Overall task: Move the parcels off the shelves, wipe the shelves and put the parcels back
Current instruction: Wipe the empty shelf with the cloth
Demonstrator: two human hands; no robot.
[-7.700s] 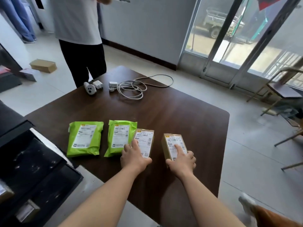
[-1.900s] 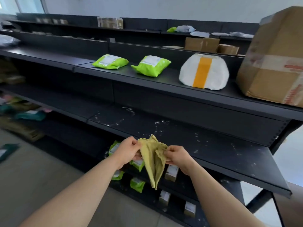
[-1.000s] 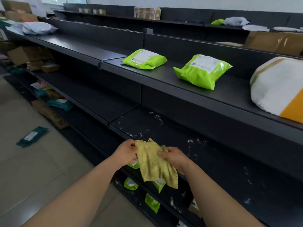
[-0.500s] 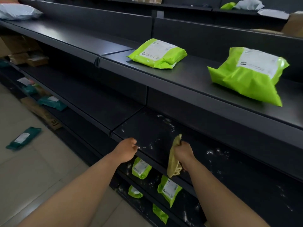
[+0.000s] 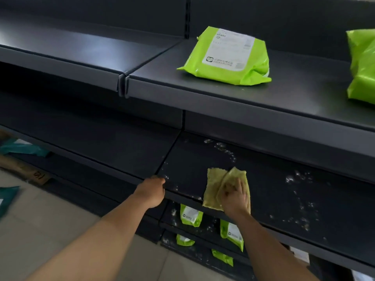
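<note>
My right hand (image 5: 233,194) flat on cloth (image 5: 213,185), left hand (image 5: 151,191) curled over shelf (image 5: 274,195) edge; I'd sweep specks (image 5: 223,148) forward, overlapping.

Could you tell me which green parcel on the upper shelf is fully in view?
The left green parcel, label facing up; the right green parcel is cut by the frame edge.
</note>
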